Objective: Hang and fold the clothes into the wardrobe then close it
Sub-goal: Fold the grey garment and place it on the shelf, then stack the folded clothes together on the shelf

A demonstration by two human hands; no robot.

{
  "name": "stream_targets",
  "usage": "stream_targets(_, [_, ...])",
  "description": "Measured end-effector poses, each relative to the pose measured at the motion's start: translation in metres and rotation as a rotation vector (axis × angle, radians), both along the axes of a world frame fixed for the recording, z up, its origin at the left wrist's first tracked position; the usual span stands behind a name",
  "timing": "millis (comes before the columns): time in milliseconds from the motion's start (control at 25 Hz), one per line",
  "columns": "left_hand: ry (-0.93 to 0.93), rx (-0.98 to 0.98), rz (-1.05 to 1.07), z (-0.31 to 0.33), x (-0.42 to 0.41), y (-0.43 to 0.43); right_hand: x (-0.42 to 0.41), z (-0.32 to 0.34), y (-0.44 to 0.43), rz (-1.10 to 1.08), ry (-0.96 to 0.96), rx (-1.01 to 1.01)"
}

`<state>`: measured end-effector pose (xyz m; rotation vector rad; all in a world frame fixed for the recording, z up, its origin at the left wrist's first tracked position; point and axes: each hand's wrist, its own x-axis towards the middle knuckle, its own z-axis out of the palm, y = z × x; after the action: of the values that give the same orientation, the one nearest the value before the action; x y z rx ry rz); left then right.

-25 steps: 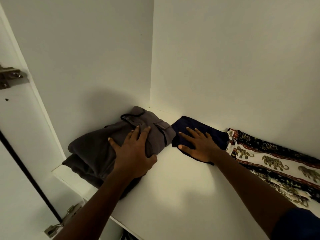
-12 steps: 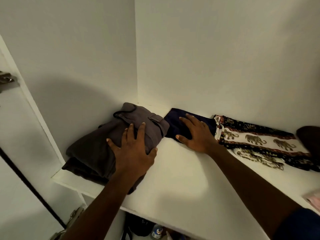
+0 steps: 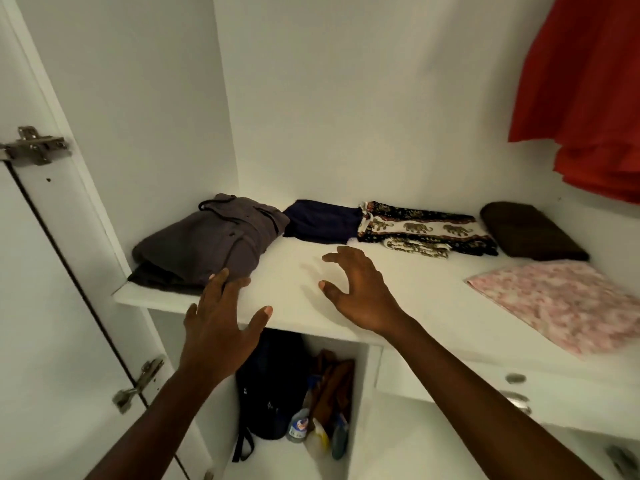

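A folded grey garment [image 3: 207,242] lies at the left end of the white wardrobe shelf [image 3: 294,282]. To its right lie a folded navy piece [image 3: 322,221], an elephant-print cloth [image 3: 422,228], a dark brown folded piece [image 3: 530,232] and a pink patterned cloth [image 3: 561,299]. My left hand [image 3: 220,323] hovers at the shelf's front edge just below the grey garment, fingers spread, holding nothing. My right hand [image 3: 356,289] hangs above the bare shelf, fingers loosely spread and empty.
A red garment [image 3: 588,91] hangs at the upper right. The open wardrobe door with metal hinges [image 3: 34,145] stands at the left. Below the shelf a compartment holds a dark bag [image 3: 270,386] and bottles [image 3: 299,427]; drawers with round knobs [image 3: 515,378] sit at the right.
Both hands have lifted off the grey and navy clothes and pulled back toward the shelf's front edge. The view has drawn back, showing more of the shelf and the lower compartment.
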<state>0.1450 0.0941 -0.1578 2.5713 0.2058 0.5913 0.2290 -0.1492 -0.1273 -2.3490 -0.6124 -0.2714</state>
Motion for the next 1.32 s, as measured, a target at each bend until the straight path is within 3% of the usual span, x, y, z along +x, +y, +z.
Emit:
stream_targets(240, [0.055, -0.007, -0.122, -0.015, -0.099, -0.043, -0.108, -0.028, -0.056, -0.009, 0.106, 0.059])
stream_targets(400, [0.069, -0.043, -0.145, -0.005, -0.133, -0.043, -0.139, -0.025, -0.074, -0.057, 0.072, 0.013])
stream_targets(600, [0.052, -0.003, -0.268, 0.007, -0.133, -0.051, -0.118, -0.006, -0.134, -0.433, 0.02, -0.04])
stream_targets(800, [0.05, 0.045, -0.494, 0.028, -0.077, -0.129, -0.079, 0.018, -0.23, -0.833, 0.064, -0.052])
stream_targets(880, [0.07, 0.003, -0.563, 0.027, -0.056, -0.164, -0.071, 0.017, -0.269, -0.845, 0.132, -0.167])
stream_targets(1040, [0.146, -0.041, -0.617, 0.01, -0.032, -0.209, -0.061, 0.005, -0.315, -0.76, 0.313, -0.635])
stream_targets(1160, [0.179, 0.034, -0.575, 0.004, -0.019, -0.219, -0.054, 0.01, -0.309, -0.707, 0.089, -0.959])
stream_targets(1320, [0.156, 0.079, -0.465, 0.004, -0.002, -0.203, -0.05, 0.006, -0.264, -0.555, -0.105, -0.862])
